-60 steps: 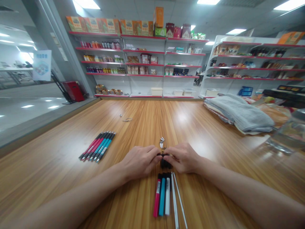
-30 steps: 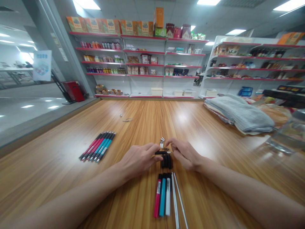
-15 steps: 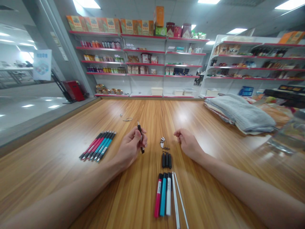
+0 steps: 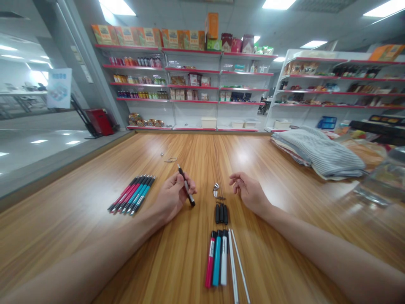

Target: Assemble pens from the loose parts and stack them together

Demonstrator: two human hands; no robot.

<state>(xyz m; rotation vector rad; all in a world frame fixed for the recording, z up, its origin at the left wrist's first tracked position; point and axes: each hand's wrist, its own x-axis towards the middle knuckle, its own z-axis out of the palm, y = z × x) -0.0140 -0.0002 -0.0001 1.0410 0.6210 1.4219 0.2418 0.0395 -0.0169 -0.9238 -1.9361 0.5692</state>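
My left hand [image 4: 172, 196] is closed on a short black pen part [image 4: 186, 191] with a pale tip, held tilted above the wooden table [image 4: 79, 219]. My right hand [image 4: 248, 192] hovers just right of small silver pen tips [image 4: 216, 189], fingers loosely curled and apart, holding nothing. Below the tips lie three short black grips [image 4: 221, 213] side by side. Nearer to me lie a pink, a blue and a white pen barrel [image 4: 217, 258], with two thin white refills [image 4: 236, 266] to their right.
A row of several assembled pink and blue pens [image 4: 131, 194] lies at the left. A small metal ring [image 4: 170, 159] sits farther back. Folded grey cloth [image 4: 319, 152] and a clear container [image 4: 384, 177] stand at the right. Store shelves [image 4: 190, 84] fill the background.
Both hands were together over the black grips. They parted; my left hand lifted a black pen part leftward and has now tilted it, while my right hand drew back to the right, empty.
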